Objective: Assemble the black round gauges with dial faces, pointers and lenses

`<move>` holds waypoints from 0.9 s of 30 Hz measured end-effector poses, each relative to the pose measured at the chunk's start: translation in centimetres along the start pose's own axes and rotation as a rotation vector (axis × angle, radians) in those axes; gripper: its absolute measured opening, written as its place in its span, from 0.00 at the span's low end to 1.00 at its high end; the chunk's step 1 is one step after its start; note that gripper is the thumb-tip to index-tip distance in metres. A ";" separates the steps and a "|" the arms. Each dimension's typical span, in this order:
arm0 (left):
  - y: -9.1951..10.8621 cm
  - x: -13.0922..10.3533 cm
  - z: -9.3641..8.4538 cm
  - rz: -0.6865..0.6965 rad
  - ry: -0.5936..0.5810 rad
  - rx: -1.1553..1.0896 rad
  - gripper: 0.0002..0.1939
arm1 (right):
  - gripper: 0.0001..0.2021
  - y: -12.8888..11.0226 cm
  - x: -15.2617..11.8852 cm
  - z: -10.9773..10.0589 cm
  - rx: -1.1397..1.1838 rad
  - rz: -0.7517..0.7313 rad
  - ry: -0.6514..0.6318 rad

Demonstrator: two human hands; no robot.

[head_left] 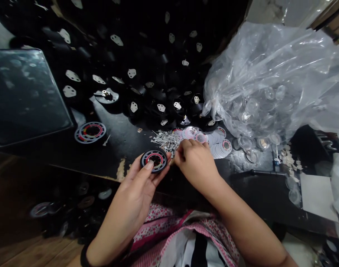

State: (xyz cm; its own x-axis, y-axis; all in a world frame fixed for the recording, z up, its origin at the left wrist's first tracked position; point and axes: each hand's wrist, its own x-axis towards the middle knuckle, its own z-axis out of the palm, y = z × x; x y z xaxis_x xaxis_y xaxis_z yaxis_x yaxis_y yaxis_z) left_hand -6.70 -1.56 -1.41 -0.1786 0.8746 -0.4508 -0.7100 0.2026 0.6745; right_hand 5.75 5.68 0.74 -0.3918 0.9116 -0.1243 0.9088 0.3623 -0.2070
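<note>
My left hand [143, 178] is closed around a round black gauge [157, 167], with the thumb resting on its dial, which has a red and white ring scale. Beside it, my right hand [195, 159] has its fingers pinched together at the near edge of a heap of small pale pointers [165, 138]. Whatever lies between those fingertips is hidden. Fanned stacks of printed dial discs [221, 148] lie just beyond and to the right of that hand. One loose pointer [106, 140] sits on the table to the left.
Black round housings with pale plates [134, 107] are piled along the back. A clear plastic bag [258, 89] of transparent caps bulges at the right. At left are a dark flat panel [24, 96] and another dial [90, 132]. A dark pen-like tool [266, 172] lies right.
</note>
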 end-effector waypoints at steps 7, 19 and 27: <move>0.1 0.4 0.7 0.076 0.014 0.022 0.07 | 0.07 1.2 -1.2 -0.4 0.102 0.073 0.010; 0.5 -0.1 -0.1 0.008 0.030 -0.026 0.07 | 0.07 0.2 -0.4 -0.6 -0.053 -0.122 -0.035; -0.1 -0.9 -0.5 -0.129 0.126 -0.035 0.09 | 0.09 1.2 1.4 -0.6 -0.094 -0.307 -0.066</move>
State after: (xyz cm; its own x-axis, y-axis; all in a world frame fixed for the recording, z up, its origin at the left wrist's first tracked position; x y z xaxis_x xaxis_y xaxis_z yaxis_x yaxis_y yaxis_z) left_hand -6.82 -2.62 -1.35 -0.1663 0.7799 -0.6034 -0.7556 0.2924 0.5862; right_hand 6.39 7.54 0.86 -0.6551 0.7437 -0.1330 0.7549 0.6374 -0.1542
